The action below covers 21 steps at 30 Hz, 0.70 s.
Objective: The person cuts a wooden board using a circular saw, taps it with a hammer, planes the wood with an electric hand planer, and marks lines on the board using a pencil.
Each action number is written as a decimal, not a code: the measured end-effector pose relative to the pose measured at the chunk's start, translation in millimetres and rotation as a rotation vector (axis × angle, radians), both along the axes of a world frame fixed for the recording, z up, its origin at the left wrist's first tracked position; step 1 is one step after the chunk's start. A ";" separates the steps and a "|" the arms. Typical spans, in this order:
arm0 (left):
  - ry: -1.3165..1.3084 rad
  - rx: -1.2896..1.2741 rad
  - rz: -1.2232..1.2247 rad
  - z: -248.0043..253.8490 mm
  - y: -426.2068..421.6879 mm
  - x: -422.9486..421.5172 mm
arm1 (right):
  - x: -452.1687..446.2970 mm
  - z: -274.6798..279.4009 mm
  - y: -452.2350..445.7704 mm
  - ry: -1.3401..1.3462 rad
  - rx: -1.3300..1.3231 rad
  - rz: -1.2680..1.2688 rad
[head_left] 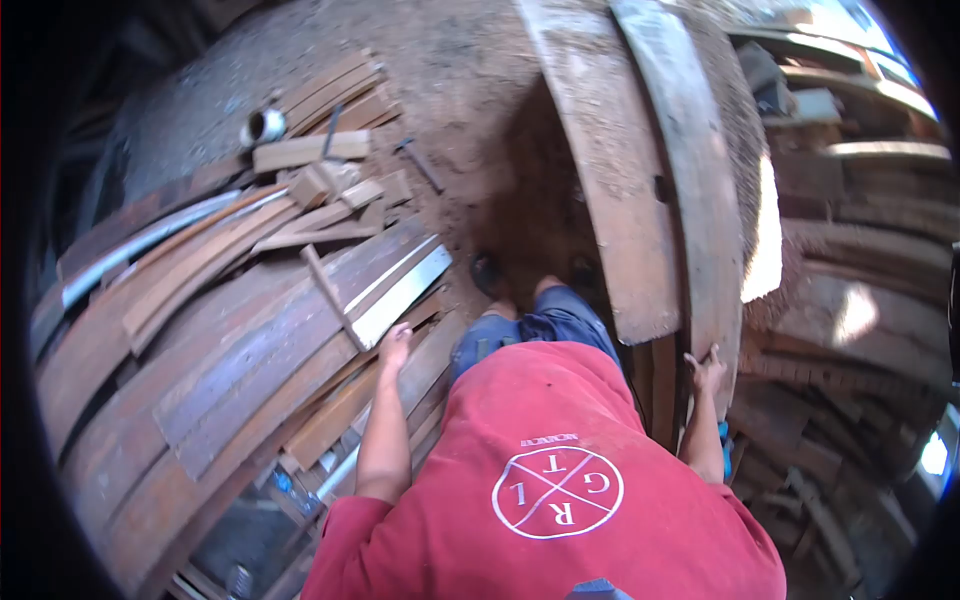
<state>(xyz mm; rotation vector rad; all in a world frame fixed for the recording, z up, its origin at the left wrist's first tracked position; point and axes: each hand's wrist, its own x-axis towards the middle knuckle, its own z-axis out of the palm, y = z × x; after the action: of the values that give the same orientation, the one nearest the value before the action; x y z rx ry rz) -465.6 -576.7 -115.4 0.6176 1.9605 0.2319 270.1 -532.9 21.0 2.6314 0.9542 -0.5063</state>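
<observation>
My left hand (pixel 397 345), slightly blurred, hangs with loosely parted fingers beside the near end of a pale board (pixel 403 298). Nothing shows in it. A thin wooden strip (pixel 333 298) lies crosswise at that board's end. My right hand (pixel 707 370) rests on the near end of a long grey plank (pixel 700 200), thumb and a finger spread apart. Beside that plank, on its left, lies a wider, dusty brown plank (pixel 622 190). Contact between my left hand and the boards is unclear.
Stacked boards (pixel 250 350) fill the left side. A hammer (pixel 420 165) lies on the dirt ground (pixel 440 85), near wood offcuts (pixel 310 148) and a white round container (pixel 263 126). More timber (pixel 850 300) is piled at the right, beside a sawdust heap (pixel 745 130).
</observation>
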 end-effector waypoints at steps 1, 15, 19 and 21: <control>-0.031 0.024 0.035 -4.5 0.9 -3.1 | 0.5 -2.2 -1.4 0.006 0.004 -0.014; 0.124 0.009 -0.757 33.5 194.8 19.0 | -50.3 0.2 -12.7 -0.105 0.348 -0.125; 0.276 0.479 -1.193 90.2 283.2 97.6 | -60.5 -5.8 -23.8 -0.147 0.471 -0.086; 0.309 0.552 -1.246 107.2 317.3 148.2 | -65.5 -10.1 -31.4 -0.185 0.561 -0.093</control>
<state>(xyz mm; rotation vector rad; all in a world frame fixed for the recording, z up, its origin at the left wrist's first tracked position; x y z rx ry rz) -317.4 -259.4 -8.2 2.1804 1.4169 -0.1323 204.6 -564.3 11.0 3.1545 1.0348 0.0002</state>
